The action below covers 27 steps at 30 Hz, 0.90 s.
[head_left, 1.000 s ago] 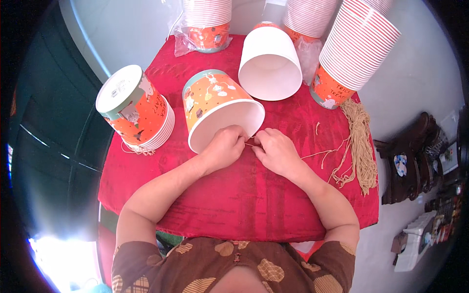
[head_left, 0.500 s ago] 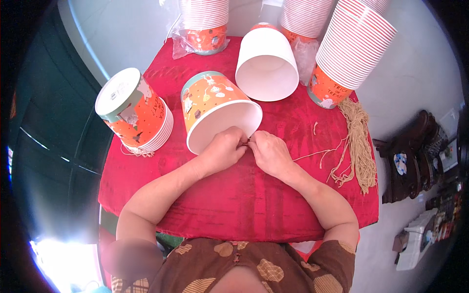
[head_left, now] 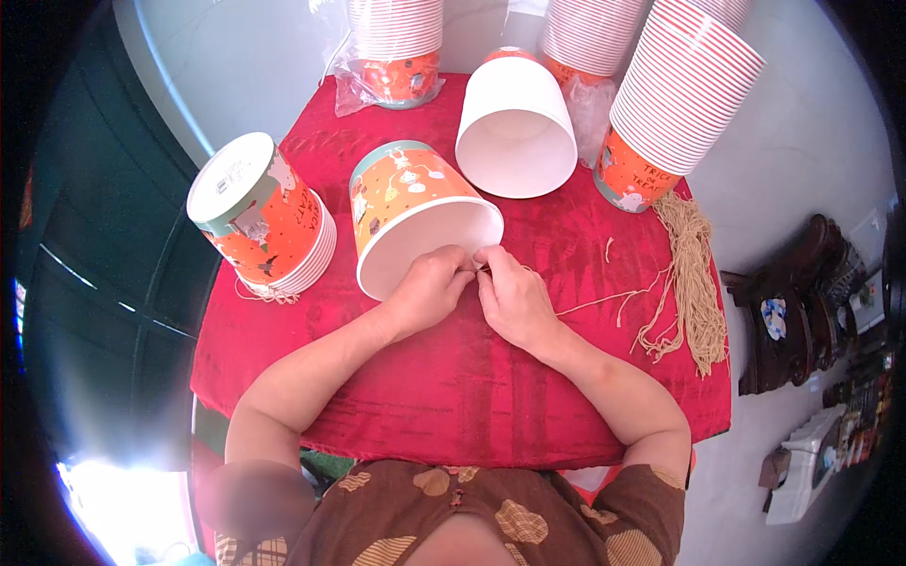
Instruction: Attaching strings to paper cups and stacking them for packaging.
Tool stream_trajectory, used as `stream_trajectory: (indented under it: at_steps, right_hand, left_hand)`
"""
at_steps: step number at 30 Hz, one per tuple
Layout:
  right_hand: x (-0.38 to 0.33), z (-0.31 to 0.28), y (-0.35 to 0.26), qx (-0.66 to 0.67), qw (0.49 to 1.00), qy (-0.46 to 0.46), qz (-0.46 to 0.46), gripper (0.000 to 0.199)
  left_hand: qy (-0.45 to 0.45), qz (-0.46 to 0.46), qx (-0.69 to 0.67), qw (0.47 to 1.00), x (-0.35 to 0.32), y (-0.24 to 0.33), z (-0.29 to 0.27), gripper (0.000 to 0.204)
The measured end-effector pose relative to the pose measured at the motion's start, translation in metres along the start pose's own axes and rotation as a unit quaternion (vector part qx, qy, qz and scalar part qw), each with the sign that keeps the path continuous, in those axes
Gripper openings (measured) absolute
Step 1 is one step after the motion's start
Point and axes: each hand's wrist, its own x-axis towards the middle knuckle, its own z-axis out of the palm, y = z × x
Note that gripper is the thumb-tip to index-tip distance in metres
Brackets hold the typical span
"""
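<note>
Orange bucket (head_left: 406, 184), white bucket (head_left: 514, 90) (behind), tan cords (head_left: 698, 297)

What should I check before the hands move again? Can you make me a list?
1. Left hand and right hand close together, by the rim of the orange bucket: ok.
2. String pinched in the fingertips: ok.
3. String knotted: cannot tell; fingers cover it.
4. Bundle tidy: not ok; loose strands straggle out.
5. White bucket clear of the hands: ok, behind the orange one.
</note>
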Motion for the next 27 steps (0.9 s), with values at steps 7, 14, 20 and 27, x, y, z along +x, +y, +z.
stream_trajectory:
  at_steps: [7, 14, 20, 27]
  right_hand:
    - [0.002, 0.002, 0.007, 0.031, 0.999, -0.023, 0.027, 0.02]
    - [0.003, 0.002, 0.011, 0.013, 0.999, -0.031, -0.015, 0.01]
    - [0.001, 0.011, 0.011, 0.006, 0.999, -0.003, -0.042, 0.015]
    - [0.002, 0.014, 0.009, -0.035, 0.999, -0.002, -0.021, 0.014]
  left_hand:
    - [0.001, -0.032, -0.009, 0.999, 0.0, 0.003, -0.005, 0.008]
    - [-0.007, -0.109, -0.07, 0.992, 0.003, 0.0, -0.006, 0.009]
    - [-0.014, -0.138, -0.098, 0.985, 0.004, 0.001, -0.007, 0.012]
    - [-0.002, -0.133, -0.106, 0.985, 0.003, -0.003, -0.004, 0.016]
